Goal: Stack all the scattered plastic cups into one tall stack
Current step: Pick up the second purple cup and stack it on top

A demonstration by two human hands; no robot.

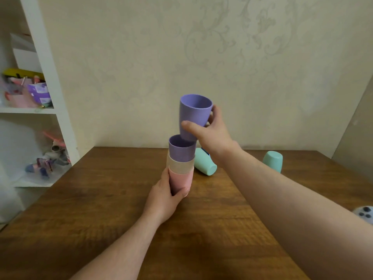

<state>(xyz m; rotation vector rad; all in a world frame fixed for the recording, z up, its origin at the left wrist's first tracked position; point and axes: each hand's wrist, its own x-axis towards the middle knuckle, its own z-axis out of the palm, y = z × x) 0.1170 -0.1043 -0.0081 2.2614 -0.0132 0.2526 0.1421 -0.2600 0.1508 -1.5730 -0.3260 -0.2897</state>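
Purple cup (193,116), brown wooden table (113,199)

table (212,229): wood with dark grain streaks and a low, soft sheen.
held purple cup (193,116): matt plastic, smooth, no glare.
purple cup in stack (180,152): same matt plastic, faintly speckled inside.
beige cup (178,167): matt, slightly grainy-looking plastic.
pink cup (181,181): smooth matt plastic.
teal cup on its side (204,164): smooth plastic, dull satin finish.
teal cup upside down (273,160): same dull satin plastic.
wall (201,57): paper covering with a raised scroll pattern, faintly pearly.
shelf unit (50,87): smooth white painted or laminated board.
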